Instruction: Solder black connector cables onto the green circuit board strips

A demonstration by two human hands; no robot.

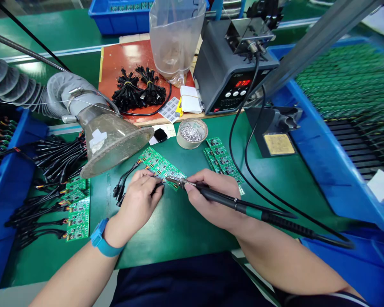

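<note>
My left hand (141, 192) is closed in a pinch at the near edge of a green circuit board strip (155, 161). A bit of thin dark cable (161, 181) shows at its fingertips; the rest is hidden by the hand. Black cables (123, 183) with plugs hang from the strip's left end. My right hand (213, 194) grips a soldering iron (216, 196) like a pen. Its metal tip points left and reaches over the strip's right part, close to my left fingertips. Whether the tip touches the board I cannot tell.
A fume extractor hood (115, 138) hangs left of the strip. Behind stand a round tin (192, 133) of solder bits and a soldering station (233, 81). More boards (224, 157) lie right, wired boards (78, 215) left. An iron holder (262, 132) and blue bins (313, 170) flank the right.
</note>
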